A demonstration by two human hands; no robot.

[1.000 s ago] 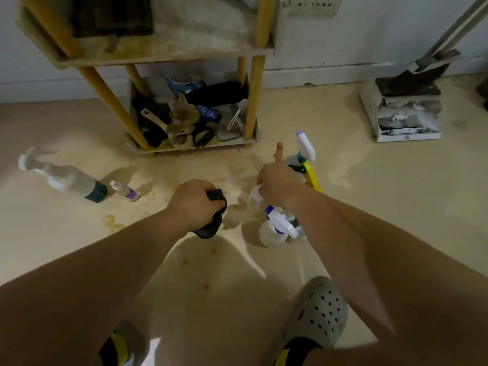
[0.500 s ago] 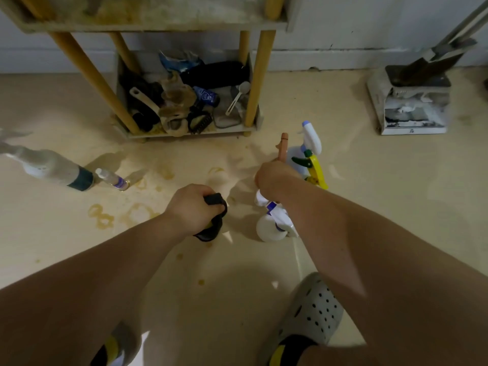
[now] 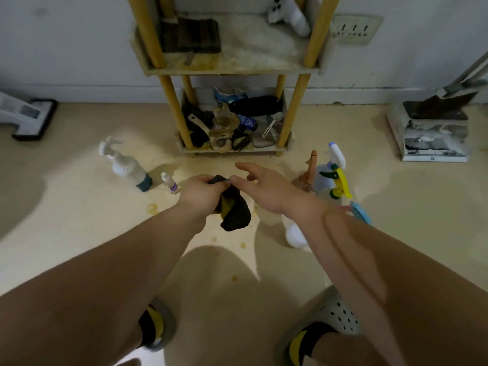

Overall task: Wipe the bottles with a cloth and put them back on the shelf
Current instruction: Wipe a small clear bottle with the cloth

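Dim indoor light, soft shadows on the floor [image 3: 79, 220] (near the feet), wide-angle bending at edges

Single head-worn wide-angle view — forward and down, near the floor [image 3: 66, 220], toward the shelf [image 3: 232, 71] against the wall [image 3: 79, 48]

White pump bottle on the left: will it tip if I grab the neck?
Probably tippy: the pump bottle is tall and narrow, so grip low. Its body looks rigid, unlikely to buckle. The small bottle stands close beside it and could get knocked.
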